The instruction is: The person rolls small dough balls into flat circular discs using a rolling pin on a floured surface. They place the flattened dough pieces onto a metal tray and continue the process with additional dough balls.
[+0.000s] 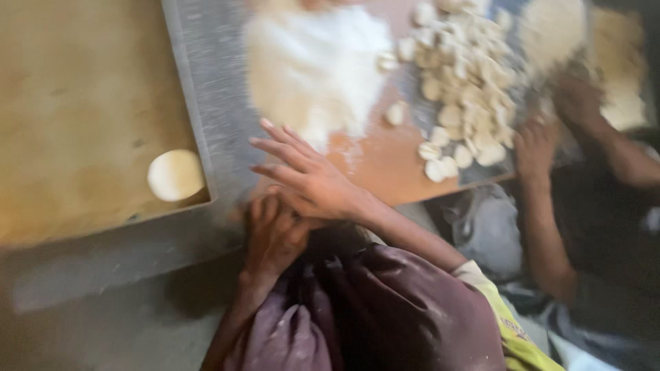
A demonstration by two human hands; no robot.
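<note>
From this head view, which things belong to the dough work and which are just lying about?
In the work:
right hand
left hand
flour heap
dough pieces
round dough ball

Lying about:
wooden board
co-worker's hands

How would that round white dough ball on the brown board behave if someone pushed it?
The dough ball looks smooth and rounded, so it might roll a little. It probably dents under fingers, being soft. The board looks dry and unfloured there, so it may stick slightly.

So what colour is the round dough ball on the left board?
Pale cream, almost white; the dough ball shows in the head view.
</note>
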